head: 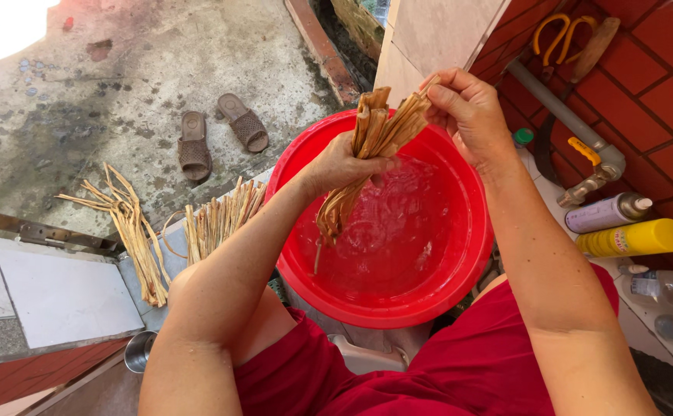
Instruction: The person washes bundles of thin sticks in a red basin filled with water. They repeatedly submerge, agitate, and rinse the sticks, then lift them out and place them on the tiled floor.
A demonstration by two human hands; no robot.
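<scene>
A bundle of tan dried leaf strips [375,139] hangs over a red basin [460,277] of clear water, its lower ends dripping toward the surface. My left hand [336,166] grips the bundle around its middle. My right hand [467,112] pinches the upper ends of the strips, up and to the right of the left hand. Both forearms reach out over the basin from my red-clothed lap.
Two loose heaps of the same dried strips [140,231] [217,219] lie on the ledge left of the basin. A pair of brown sandals [221,135] sits on the concrete floor. Spray cans [629,239], bottles, a tap pipe [583,142] and yellow scissors [560,35] line the red-tiled wall at right.
</scene>
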